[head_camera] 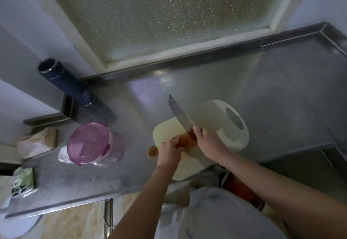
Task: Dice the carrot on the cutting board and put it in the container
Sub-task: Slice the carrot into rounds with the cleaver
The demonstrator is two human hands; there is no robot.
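An orange carrot (185, 141) lies on the cream cutting board (216, 118) in the middle of the steel counter. My left hand (170, 151) grips the carrot's near end and hides part of it. My right hand (207, 141) holds the handle of a cleaver (179, 114), whose blade slants up and away over the carrot. A cut carrot end (152, 152) lies on the counter just left of the board. The container (90, 143), with a purple lid on it, stands to the left.
A dark cylinder (69, 85) leans at the back left corner. A white tissue (62, 154) sits by the container, paper bags (37, 141) and a green packet (22, 182) lie at the far left. The steel counter (272, 88) runs back to a frosted window.
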